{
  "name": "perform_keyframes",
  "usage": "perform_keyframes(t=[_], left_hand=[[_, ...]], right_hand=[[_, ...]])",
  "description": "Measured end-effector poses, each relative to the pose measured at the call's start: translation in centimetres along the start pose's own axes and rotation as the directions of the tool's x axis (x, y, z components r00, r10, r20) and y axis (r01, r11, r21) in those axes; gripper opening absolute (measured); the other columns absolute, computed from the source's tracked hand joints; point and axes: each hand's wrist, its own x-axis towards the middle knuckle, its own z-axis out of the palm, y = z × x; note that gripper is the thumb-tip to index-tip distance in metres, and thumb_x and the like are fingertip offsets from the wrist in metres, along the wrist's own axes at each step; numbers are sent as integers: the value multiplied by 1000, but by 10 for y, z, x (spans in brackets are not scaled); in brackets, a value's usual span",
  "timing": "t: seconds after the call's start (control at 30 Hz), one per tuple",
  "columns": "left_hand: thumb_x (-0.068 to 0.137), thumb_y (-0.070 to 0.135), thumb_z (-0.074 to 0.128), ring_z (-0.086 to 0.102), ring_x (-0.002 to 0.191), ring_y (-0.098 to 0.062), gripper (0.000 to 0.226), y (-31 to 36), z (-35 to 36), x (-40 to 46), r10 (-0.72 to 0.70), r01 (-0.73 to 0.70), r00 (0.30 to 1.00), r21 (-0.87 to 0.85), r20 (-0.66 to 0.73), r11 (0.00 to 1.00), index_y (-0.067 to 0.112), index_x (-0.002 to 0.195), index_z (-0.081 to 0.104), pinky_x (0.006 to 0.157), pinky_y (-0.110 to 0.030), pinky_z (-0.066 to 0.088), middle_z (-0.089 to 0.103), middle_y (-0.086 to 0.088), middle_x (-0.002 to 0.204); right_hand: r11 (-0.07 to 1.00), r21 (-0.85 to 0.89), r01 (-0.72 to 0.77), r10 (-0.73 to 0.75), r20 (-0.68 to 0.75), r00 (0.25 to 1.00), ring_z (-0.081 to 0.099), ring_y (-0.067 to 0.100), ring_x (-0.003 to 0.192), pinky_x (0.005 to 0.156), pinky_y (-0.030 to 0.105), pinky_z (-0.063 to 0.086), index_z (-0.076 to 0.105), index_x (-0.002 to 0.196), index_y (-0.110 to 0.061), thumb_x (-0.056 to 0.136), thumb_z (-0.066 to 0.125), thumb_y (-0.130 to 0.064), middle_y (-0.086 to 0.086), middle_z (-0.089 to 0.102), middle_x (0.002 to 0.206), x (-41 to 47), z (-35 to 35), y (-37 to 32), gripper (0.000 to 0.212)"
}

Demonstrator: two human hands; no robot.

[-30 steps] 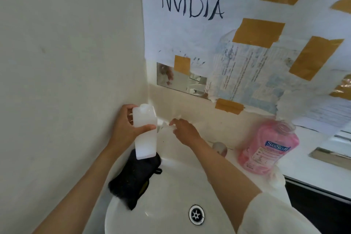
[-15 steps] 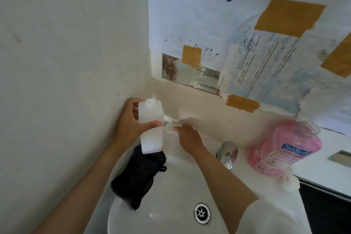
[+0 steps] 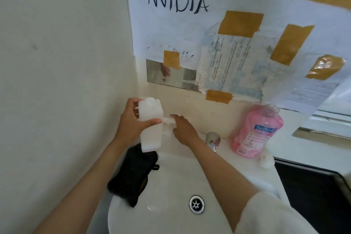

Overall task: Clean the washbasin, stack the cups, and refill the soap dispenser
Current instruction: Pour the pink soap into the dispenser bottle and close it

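Observation:
My left hand (image 3: 131,125) grips a white soap dispenser bottle (image 3: 151,125) and holds it upright above the back left of the washbasin (image 3: 171,186). My right hand (image 3: 183,129) reaches to the basin's back ledge just right of the bottle. Its fingertips rest on a small white translucent thing (image 3: 167,120) that I cannot identify, and the grip is hidden. A pink refill bottle (image 3: 256,131) labelled SoSoft stands uncapped on the ledge at the right.
A black cloth (image 3: 133,175) lies over the basin's left rim, under the dispenser. The chrome tap (image 3: 213,140) stands behind my right forearm, with the drain (image 3: 196,204) in front. A white cap (image 3: 266,159) lies by the pink bottle. Taped papers cover the mirror.
Both hands have stayed close together at the back ledge. My right hand's fingers have shifted on the small white thing beside the dispenser; the view has moved slightly.

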Motion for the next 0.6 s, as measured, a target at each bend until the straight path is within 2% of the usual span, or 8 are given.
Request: perform_keyframes(t=[0.13,0.2,0.3,0.4,0.47,0.53,0.6], left_hand=[[60,11,83,53,88,-1,66,17,12,-9,43,-43,998,-17,35,999,22,107,38,60,-10,49,50,14,99],[60,13,84,54,89,0,67,25,19,-14,60,-59,997,-33,45,998,22,108,38,61,-11,49,50,14,100],[59,17,84,55,92,-3,67,39,32,-23,83,-79,994,-62,70,995,25,108,40,66,-15,51,51,12,103],[51,24,88,58,94,-8,67,54,47,-31,95,-80,989,-128,114,989,35,99,43,71,-24,54,53,11,104],[52,25,84,58,92,-6,62,67,58,-37,113,-92,985,-160,130,983,37,97,42,67,-19,55,53,13,102],[60,15,81,57,89,-3,59,83,73,-42,144,-119,980,-178,134,977,28,102,42,62,-10,52,52,14,100],[64,8,80,55,88,-1,60,96,86,-46,177,-148,974,-192,142,970,20,107,40,60,-7,49,51,14,100]], right_hand=[[919,394,-18,98,-185,978,42,22,126,96,23,33,36,139,-16,94,39,-3,12,44,138,-20,-26,-9,48],[877,480,34,119,-286,951,48,21,120,92,20,34,45,132,-14,94,39,-1,12,52,130,-32,-41,-11,41],[876,461,142,90,-445,891,55,17,109,87,16,37,59,117,-10,93,42,-1,8,61,117,-55,-62,-8,32],[900,389,196,73,-579,812,57,12,101,81,15,37,65,106,-12,94,45,-6,2,66,111,-77,-78,3,24],[917,353,189,79,-623,778,58,12,98,81,21,42,65,104,-13,94,46,-9,0,66,109,-92,-88,15,22],[938,296,181,65,-664,745,59,13,96,83,25,45,65,103,-13,94,46,-9,1,67,107,-107,-99,30,21],[946,262,190,57,-712,699,58,13,96,82,20,44,65,101,-11,93,47,-7,2,67,104,-121,-111,45,21]])
